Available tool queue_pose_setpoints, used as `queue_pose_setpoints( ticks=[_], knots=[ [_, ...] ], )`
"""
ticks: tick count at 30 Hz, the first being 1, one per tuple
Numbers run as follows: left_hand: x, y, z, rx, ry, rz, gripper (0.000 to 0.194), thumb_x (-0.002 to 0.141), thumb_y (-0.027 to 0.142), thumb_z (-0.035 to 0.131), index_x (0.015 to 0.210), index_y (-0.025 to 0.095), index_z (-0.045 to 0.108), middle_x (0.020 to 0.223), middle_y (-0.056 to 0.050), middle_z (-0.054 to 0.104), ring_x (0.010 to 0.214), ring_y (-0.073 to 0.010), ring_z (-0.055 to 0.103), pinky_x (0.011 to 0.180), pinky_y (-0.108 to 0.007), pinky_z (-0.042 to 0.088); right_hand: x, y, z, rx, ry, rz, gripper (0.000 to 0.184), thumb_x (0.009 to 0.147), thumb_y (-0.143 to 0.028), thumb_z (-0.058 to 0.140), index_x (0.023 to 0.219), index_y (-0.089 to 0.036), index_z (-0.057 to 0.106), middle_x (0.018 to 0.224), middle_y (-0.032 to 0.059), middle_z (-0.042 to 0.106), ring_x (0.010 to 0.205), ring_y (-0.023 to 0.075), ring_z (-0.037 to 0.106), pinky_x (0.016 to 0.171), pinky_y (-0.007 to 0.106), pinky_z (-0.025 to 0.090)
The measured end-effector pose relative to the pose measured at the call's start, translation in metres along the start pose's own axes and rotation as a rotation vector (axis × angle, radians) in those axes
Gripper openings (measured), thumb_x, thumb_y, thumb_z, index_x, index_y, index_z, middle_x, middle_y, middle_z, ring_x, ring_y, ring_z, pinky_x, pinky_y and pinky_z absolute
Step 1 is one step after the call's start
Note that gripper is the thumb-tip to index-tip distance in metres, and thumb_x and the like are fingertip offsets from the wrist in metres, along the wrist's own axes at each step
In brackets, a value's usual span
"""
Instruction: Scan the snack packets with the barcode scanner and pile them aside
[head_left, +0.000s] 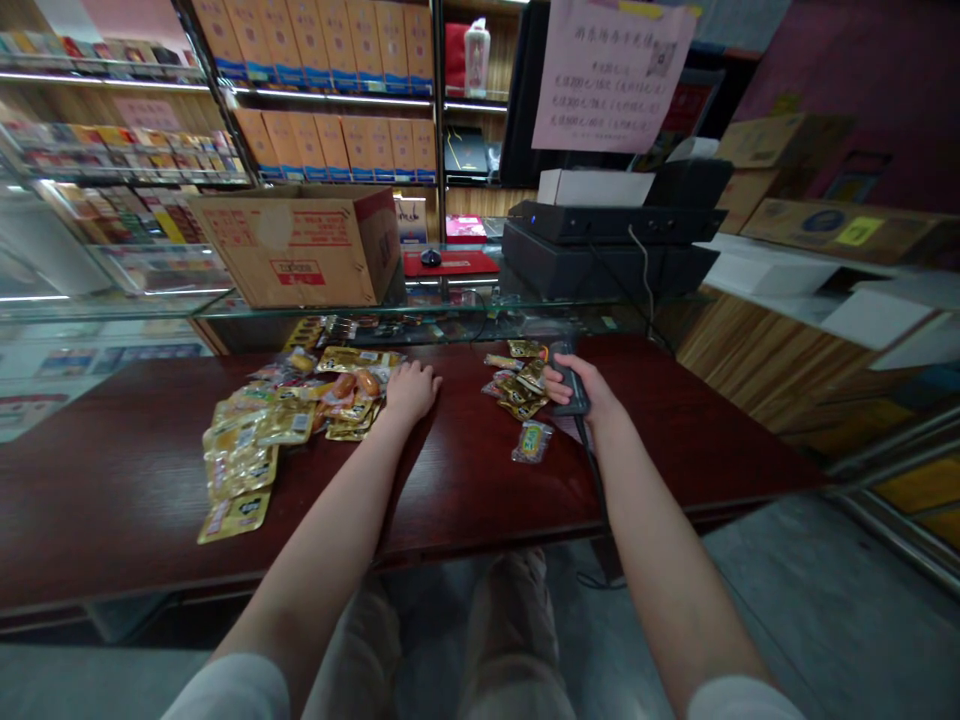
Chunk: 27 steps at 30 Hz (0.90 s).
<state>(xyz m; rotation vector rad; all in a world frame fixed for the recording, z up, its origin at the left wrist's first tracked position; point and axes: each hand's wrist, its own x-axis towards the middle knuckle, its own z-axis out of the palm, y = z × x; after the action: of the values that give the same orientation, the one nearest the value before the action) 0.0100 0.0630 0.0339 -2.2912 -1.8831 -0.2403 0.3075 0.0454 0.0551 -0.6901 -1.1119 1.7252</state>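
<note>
Reddish-brown wood tops the bench (457, 470). Toward eleven o'clock, the left hand (412, 389) rests with a wide grip beside gold packets (244, 448); toward one, the right hand (589, 385) grips a corded black device (571, 388) beside a smaller packet pile (519, 388).

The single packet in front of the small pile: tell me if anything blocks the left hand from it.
Nothing visible stands between the left hand and the single packet. The small pile sits just behind that path; the right hand, holding a corded device, is past the packet.
</note>
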Motion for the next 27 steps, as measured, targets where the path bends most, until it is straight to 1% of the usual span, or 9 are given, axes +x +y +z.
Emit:
queue_pose_setpoints(
  ticks=[3,5,9,12,14,18,21,25,27],
  knots=[
    [0.0,-0.009,0.002,0.017,0.01,-0.104,0.043,0.099,0.037,0.039,0.113,0.009,0.067,0.117,-0.022,0.064,0.115,-0.0376,0.057,0.096,-0.046,0.042,0.0,0.0,0.002,0.016,0.003,0.005,0.02,0.08,-0.033,0.066,0.083,-0.021,0.051,0.054,-0.0072,0.041,0.036,0.0048,0.029,0.033,0.018,0.028],
    [0.001,-0.006,0.002,-0.017,0.052,-0.08,0.041,0.098,0.038,0.043,0.117,0.01,0.066,0.121,-0.022,0.062,0.117,-0.0377,0.056,0.099,-0.048,0.04,-0.001,-0.001,0.003,0.03,0.004,-0.005,0.02,0.079,-0.032,0.067,0.087,-0.021,0.052,0.057,-0.0074,0.043,0.037,0.004,0.029,0.034,0.017,0.028],
    [0.003,0.023,0.005,-0.272,0.116,0.174,0.046,0.099,0.042,0.042,0.135,0.017,0.055,0.13,-0.016,0.06,0.12,-0.0303,0.055,0.103,-0.043,0.041,-0.001,-0.004,0.004,0.028,0.015,0.013,0.02,0.08,-0.03,0.067,0.09,-0.02,0.052,0.057,-0.0076,0.044,0.037,0.0042,0.031,0.034,0.017,0.029],
    [0.004,0.046,0.01,-0.398,0.036,0.383,0.053,0.098,0.046,0.043,0.146,0.023,0.046,0.132,-0.011,0.06,0.121,-0.0271,0.056,0.103,-0.041,0.042,-0.001,-0.004,0.004,0.019,0.037,0.037,0.019,0.08,-0.029,0.066,0.088,-0.02,0.051,0.057,-0.0071,0.045,0.038,0.0048,0.032,0.033,0.017,0.029],
    [0.004,0.053,0.014,-0.405,-0.016,0.431,0.052,0.097,0.047,0.046,0.145,0.026,0.047,0.132,-0.01,0.061,0.122,-0.0277,0.055,0.105,-0.043,0.04,-0.002,-0.004,0.005,0.018,0.057,0.041,0.019,0.08,-0.028,0.066,0.088,-0.02,0.051,0.057,-0.0069,0.046,0.038,0.0049,0.032,0.034,0.017,0.029],
    [0.003,0.052,0.016,-0.461,-0.039,0.36,0.043,0.095,0.047,0.052,0.13,0.024,0.059,0.13,-0.008,0.063,0.122,-0.0268,0.055,0.105,-0.042,0.04,-0.003,-0.004,0.008,0.012,0.08,0.044,0.019,0.08,-0.028,0.066,0.09,-0.019,0.052,0.057,-0.007,0.046,0.038,0.0051,0.032,0.034,0.017,0.029],
    [0.002,0.053,0.015,-0.455,-0.018,0.329,0.043,0.092,0.051,0.056,0.122,0.021,0.062,0.126,-0.009,0.065,0.119,-0.027,0.057,0.104,-0.042,0.04,-0.003,-0.005,0.01,-0.005,0.088,0.047,0.019,0.08,-0.028,0.066,0.09,-0.019,0.052,0.057,-0.0071,0.045,0.038,0.0054,0.032,0.033,0.017,0.029],
    [0.001,0.061,0.012,-0.392,0.022,0.324,0.055,0.092,0.053,0.056,0.138,0.022,0.051,0.131,-0.011,0.062,0.121,-0.0293,0.054,0.104,-0.045,0.038,-0.003,-0.004,0.012,-0.022,0.085,0.037,0.02,0.08,-0.028,0.066,0.09,-0.019,0.052,0.057,-0.0073,0.046,0.038,0.0048,0.032,0.033,0.017,0.029],
    [0.001,0.063,0.011,-0.376,0.006,0.33,0.052,0.093,0.05,0.054,0.139,0.024,0.05,0.131,-0.01,0.061,0.122,-0.0299,0.053,0.103,-0.046,0.039,-0.002,-0.004,0.012,-0.031,0.077,0.037,0.021,0.079,-0.029,0.067,0.088,-0.019,0.052,0.058,-0.0072,0.046,0.038,0.0044,0.031,0.034,0.017,0.029]
  ],
)
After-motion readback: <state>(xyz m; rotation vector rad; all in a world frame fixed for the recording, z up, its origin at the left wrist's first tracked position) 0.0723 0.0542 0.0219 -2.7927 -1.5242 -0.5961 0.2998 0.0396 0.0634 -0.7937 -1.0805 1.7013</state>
